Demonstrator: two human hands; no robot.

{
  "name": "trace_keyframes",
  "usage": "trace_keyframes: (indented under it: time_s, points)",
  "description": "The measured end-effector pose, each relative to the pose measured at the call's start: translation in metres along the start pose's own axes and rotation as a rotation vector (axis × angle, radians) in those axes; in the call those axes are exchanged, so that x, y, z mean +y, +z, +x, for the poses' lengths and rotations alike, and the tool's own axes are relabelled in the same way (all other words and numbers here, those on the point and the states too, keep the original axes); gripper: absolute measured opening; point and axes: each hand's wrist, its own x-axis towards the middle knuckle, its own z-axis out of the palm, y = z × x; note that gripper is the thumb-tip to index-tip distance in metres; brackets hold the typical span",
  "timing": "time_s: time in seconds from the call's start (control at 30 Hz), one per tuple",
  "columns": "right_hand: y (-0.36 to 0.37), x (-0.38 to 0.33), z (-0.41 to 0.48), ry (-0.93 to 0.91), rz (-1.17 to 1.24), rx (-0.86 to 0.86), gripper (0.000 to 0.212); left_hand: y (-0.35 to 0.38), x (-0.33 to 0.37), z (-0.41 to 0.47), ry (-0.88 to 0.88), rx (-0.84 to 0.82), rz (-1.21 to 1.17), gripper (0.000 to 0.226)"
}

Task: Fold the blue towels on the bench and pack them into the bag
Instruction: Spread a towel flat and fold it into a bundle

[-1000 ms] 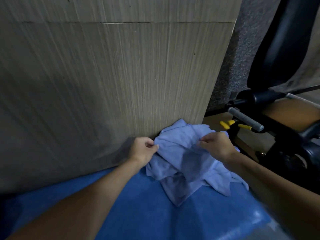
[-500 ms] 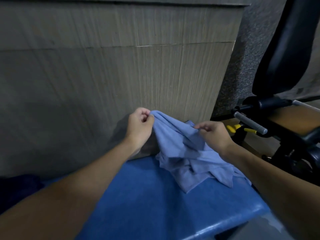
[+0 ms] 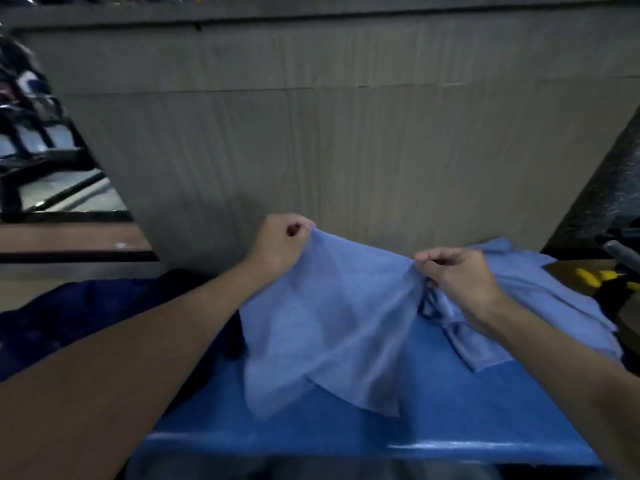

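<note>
A light blue towel (image 3: 329, 317) hangs spread between both hands above the blue bench (image 3: 346, 434). My left hand (image 3: 277, 247) pinches its upper left corner. My right hand (image 3: 453, 275) pinches the top edge further right. The towel's lower edge drapes onto the bench top. A heap of other light blue towels (image 3: 530, 299) lies crumpled on the bench behind and to the right of my right hand. A dark blue bag (image 3: 86, 310) lies at the bench's left end, partly hidden by my left forearm.
A grey wood-grain panel (image 3: 346, 150) rises directly behind the bench. Dark metal seating (image 3: 38, 157) stands at the far left. At the right edge are a grey bar (image 3: 620, 251) and a yellow-handled tool (image 3: 595, 275) on a brown surface.
Both hands have lifted one towel off the heap and pulled it left and apart, so it now hangs spread out. The view has swung left, bringing the dark blue bag into sight.
</note>
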Motion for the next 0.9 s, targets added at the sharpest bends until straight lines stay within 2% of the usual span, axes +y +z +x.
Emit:
trace_keyframes:
  time_s: [0.2, 0.43, 0.5, 0.6, 0.67, 0.8, 0.9]
  points:
    - [0.013, 0.066, -0.003, 0.052, -0.04, 0.031, 0.015, 0.024, -0.075, -0.042, -0.155, -0.196, 0.059, 0.018]
    - [0.0, 0.132, -0.008, 0.183, -0.205, 0.012, 0.013, 0.037, -0.149, -0.088, -0.415, -0.304, 0.226, 0.011]
    - [0.001, 0.138, -0.008, 0.203, -0.22, -0.006, 0.015, 0.039, -0.161, -0.096, -0.484, -0.345, 0.254, 0.023]
    - [0.006, 0.141, -0.008, 0.247, -0.209, -0.009, 0.014, 0.047, -0.162, -0.105, -0.527, -0.415, 0.204, 0.056]
    - [0.008, 0.142, -0.01, 0.279, -0.207, -0.017, 0.016, 0.053, -0.158, -0.108, -0.51, -0.439, 0.188, 0.062]
    - [0.007, 0.141, -0.012, 0.284, -0.251, -0.041, 0.013, 0.056, -0.155, -0.11, -0.51, -0.518, 0.173, 0.043]
    - [0.004, 0.13, -0.01, 0.276, -0.242, -0.026, 0.014, 0.053, -0.146, -0.1, -0.504, -0.368, 0.121, 0.03]
